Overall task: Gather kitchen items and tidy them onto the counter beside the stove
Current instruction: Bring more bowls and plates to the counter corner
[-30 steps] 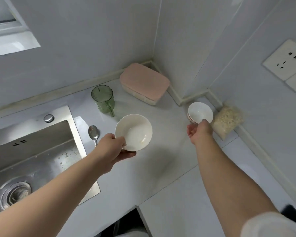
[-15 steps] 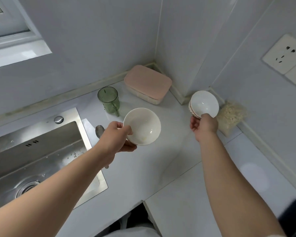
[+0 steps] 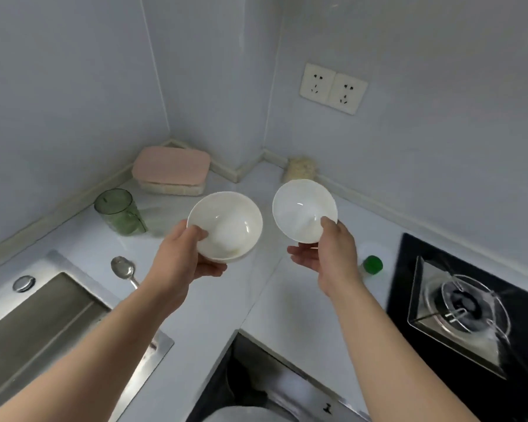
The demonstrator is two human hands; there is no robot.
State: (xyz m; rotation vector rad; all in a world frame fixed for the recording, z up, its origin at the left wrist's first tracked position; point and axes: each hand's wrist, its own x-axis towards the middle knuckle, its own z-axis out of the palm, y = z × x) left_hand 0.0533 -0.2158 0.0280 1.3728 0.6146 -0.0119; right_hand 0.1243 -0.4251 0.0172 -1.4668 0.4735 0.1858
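Holding: two round white ceramic bowls, one in each hand, both lifted clear of the pale stone bench (image 3: 287, 303) in a kitchen corner.
Left hand: the left hand (image 3: 183, 254) grasps the left white ceramic bowl (image 3: 229, 223), with the thumb hooked over the near rim and the fingers (image 3: 211, 269) curled under the base.
Right hand: the right hand (image 3: 333, 254) grasps the right white ceramic bowl (image 3: 302, 208), with the thumb inside the rim and the other fingers spread beneath. This bowl tips towards the viewer.
Bowls' place: in the air, side by side and near each other but not touching, above the stretch of bench between the steel sink (image 3: 43, 315) and the black gas stove (image 3: 470, 300).
Left on the bench: a translucent green plastic cup (image 3: 118, 213), a metal spoon (image 3: 124, 269) by the sink, a pink-lidded storage box (image 3: 171, 166) in the far corner, a clear bag of pale dry food (image 3: 301, 169) against the wall, and a small green-capped bottle (image 3: 372, 264) just beside the stove.
Likely step: bringing both bowls to the bare bench next to the stove.
Doing it well: level the right bowl first, then lower each bowl base-first. Nest one inside the other only if the sizes allow. Steer clear of the green-capped bottle and the stove edge.
Risk: glazed rims held by a thumb can slip, and the rims may chip if they knock together.
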